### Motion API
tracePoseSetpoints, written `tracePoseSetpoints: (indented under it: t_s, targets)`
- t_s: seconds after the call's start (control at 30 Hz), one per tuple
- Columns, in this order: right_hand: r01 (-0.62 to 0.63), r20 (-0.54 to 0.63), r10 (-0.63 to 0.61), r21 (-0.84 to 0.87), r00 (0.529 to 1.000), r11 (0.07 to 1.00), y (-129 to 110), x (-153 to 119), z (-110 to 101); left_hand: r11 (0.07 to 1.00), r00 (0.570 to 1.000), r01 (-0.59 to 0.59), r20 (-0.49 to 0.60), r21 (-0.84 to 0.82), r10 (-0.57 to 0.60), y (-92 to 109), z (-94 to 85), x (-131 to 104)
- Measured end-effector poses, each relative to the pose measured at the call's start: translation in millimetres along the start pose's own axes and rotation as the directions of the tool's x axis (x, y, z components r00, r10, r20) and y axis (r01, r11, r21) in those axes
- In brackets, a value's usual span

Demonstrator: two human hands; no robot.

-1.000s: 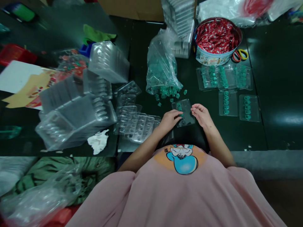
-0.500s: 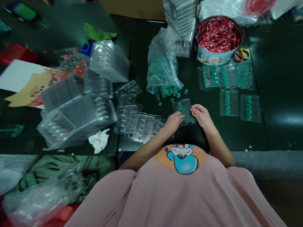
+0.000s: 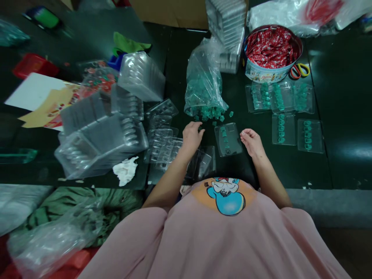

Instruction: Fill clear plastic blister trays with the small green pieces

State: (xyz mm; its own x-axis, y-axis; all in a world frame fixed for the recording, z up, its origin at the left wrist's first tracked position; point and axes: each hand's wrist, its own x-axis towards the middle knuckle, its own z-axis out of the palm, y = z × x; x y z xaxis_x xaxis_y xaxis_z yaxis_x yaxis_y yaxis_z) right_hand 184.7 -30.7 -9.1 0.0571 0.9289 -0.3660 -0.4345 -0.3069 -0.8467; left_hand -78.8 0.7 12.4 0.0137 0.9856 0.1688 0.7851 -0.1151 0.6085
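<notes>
A clear plastic blister tray (image 3: 236, 145) lies in front of me with a column of green gem-like pieces (image 3: 224, 134) in its pockets. My left hand (image 3: 192, 136) is left of this tray, thumb and fingers apart, just below the loose green pieces (image 3: 213, 113) at the mouth of a clear bag (image 3: 203, 73). To the tray's right, my right hand (image 3: 252, 142) has its thumb and fingertips pressed together near the edge. Anything between those fingertips is too small to make out.
Filled trays (image 3: 283, 130) lie to the right, below a round tin (image 3: 263, 73) of red wrapped packets and scissors (image 3: 299, 71). Stacked clear trays (image 3: 101, 139) and a crumpled white tissue (image 3: 125, 171) are on the left. Loose trays (image 3: 161, 143) lie beside my left forearm.
My left hand has left the tray and moved left and up towards the loose green pieces. The tray's column of green pieces is now uncovered. My right hand stays beside the tray, fingertips still together.
</notes>
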Motion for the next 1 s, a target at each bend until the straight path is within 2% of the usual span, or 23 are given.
tracePoseSetpoints:
  t_s: [0.1, 0.17, 0.27, 0.37, 0.43, 0.53, 0.63, 0.7, 0.8, 1.0]
  targets:
    - [-0.009, 0.020, 0.009, -0.009, 1.000, 1.000, 1, -1, 4, 0.998, 0.998, 0.061, 0.018, -0.015, -0.061, -18, -0.3, 12]
    - [-0.017, 0.032, 0.017, -0.011, 0.999, 1.000, 0, -2, 5, 0.994, 0.995, 0.094, 0.041, -0.055, -0.092, -16, 0.7, 11]
    - [-0.026, 0.032, 0.026, -0.022, 0.999, 0.999, -2, -3, 4, 0.970, 0.987, 0.136, 0.109, -0.200, -0.116, 5, 0.4, 0]
    - [-0.038, 0.020, 0.038, -0.029, 0.999, 0.999, -3, -3, 2, 0.897, 0.949, 0.192, 0.308, -0.399, -0.066, 32, 0.7, -16]
    - [-0.040, 0.037, 0.042, -0.045, 0.998, 0.998, -3, -4, 0, 0.844, 0.918, 0.227, 0.397, -0.485, -0.019, 46, 3.4, -26]
    - [-0.041, 0.132, 0.055, -0.108, 0.990, 0.993, -1, -10, 0, 0.745, 0.888, 0.327, 0.459, -0.582, -0.032, 57, 9.7, -36]
    - [-0.041, 0.267, 0.097, -0.208, 0.959, 0.977, 0, -18, 1, 0.613, 0.843, 0.458, 0.534, -0.644, -0.068, 62, 15.3, -42]
    - [-0.044, 0.337, 0.140, -0.278, 0.931, 0.959, 0, -23, 3, 0.553, 0.827, 0.499, 0.558, -0.667, -0.072, 63, 17.8, -44]
    - [-0.073, 0.367, 0.204, -0.340, 0.908, 0.937, 0, -27, 6, 0.539, 0.820, 0.513, 0.568, -0.668, -0.075, 62, 20.0, -45]
    - [-0.084, 0.323, 0.189, -0.312, 0.927, 0.946, 1, -22, 5, 0.596, 0.832, 0.505, 0.535, -0.624, -0.146, 58, 21.7, -45]
